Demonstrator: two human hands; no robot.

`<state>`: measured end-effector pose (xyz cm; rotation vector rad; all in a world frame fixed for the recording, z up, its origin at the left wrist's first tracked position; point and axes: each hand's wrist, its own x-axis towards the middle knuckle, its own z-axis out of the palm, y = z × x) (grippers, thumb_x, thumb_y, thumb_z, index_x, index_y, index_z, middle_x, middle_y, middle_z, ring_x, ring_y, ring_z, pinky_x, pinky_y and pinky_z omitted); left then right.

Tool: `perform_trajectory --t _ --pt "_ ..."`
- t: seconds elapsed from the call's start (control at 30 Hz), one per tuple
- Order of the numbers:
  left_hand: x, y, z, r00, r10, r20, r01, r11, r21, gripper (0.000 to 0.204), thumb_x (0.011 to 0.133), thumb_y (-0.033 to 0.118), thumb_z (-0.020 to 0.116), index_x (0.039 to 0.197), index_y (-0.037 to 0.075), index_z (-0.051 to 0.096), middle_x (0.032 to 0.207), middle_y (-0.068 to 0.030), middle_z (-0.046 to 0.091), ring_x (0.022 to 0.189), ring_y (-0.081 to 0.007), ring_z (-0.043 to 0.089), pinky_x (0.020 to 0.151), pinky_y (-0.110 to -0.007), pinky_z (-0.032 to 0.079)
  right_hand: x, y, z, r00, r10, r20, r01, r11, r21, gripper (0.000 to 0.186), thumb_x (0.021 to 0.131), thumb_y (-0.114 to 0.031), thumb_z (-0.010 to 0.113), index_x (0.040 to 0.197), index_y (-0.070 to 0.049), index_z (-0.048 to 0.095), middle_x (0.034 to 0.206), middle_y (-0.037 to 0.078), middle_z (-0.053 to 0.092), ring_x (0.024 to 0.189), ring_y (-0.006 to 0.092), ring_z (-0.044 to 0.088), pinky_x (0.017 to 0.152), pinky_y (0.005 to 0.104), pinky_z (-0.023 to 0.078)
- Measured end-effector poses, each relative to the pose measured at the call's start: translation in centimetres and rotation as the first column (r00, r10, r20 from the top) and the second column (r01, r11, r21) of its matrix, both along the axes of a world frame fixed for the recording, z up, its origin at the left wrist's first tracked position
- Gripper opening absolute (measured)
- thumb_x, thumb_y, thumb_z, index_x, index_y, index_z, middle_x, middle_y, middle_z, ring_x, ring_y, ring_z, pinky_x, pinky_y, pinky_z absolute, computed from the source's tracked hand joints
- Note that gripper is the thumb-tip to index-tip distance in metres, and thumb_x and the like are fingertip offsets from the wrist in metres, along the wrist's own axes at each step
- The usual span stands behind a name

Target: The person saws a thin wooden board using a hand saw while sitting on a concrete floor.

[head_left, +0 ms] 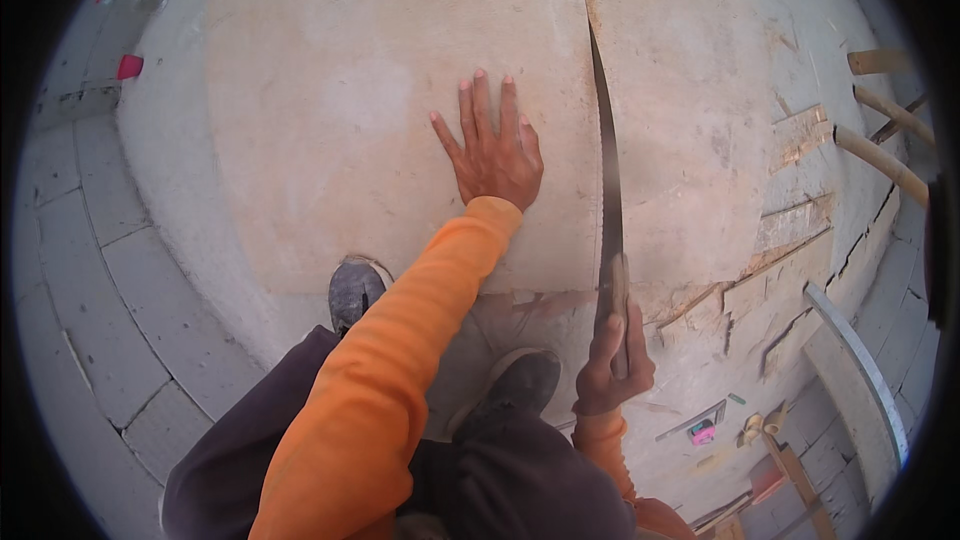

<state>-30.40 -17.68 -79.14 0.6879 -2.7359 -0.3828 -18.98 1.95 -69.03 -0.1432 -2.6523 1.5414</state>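
My left hand [495, 162] lies flat on a large pale plywood sheet [330, 160], its fingers spread. To the right of it, my right hand [612, 365] is wrapped round the handle of a handsaw [610, 180]. The long dark blade points away from me, its toothed edge toward the left. Blade and cut line up: a narrow slit runs on from the saw's tip toward the far edge of the sheet. Some of the handle is hidden by my fingers.
Wooden poles [880, 165] jut in at the right. Nearer, a metal-edged board [860, 380] leans beside scattered offcuts [795, 225]. A pink tape measure [702, 432] lies at lower right, and a pink cup-like object [130, 66] at far left. My shoes [525, 380] stand by the sheet's near edge.
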Motion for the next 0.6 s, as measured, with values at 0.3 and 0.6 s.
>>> perform_trajectory --t 0.3,0.6 --pt "0.0 -0.1 -0.1 1.000 -0.001 0.019 0.001 1.000 -0.016 0.053 0.103 0.027 0.049 0.156 0.016 0.044 0.165 -0.0121 0.032 0.157 -0.0299 0.023 0.125 -0.065 0.005 0.3 0.2 -0.3 0.996 0.007 -0.090 -0.010 0.999 -0.032 0.032 0.099 -0.005 0.061 0.124 0.015 0.066 0.103 0.029 0.075 0.091 0.0264 0.076 0.081 0.0339 0.059" --pt "0.2 0.0 0.0 1.000 0.005 0.006 -0.005 0.998 -0.056 0.053 0.103 0.027 0.049 0.155 0.016 0.044 0.165 -0.0114 0.032 0.157 -0.0297 0.022 0.124 -0.066 0.006 -11.4 -5.3 -0.4 0.998 0.013 -0.061 -0.023 0.985 -0.170 0.031 0.099 -0.010 0.068 0.123 0.009 0.070 0.095 0.017 0.078 0.085 0.0118 0.069 0.076 0.0270 0.055"
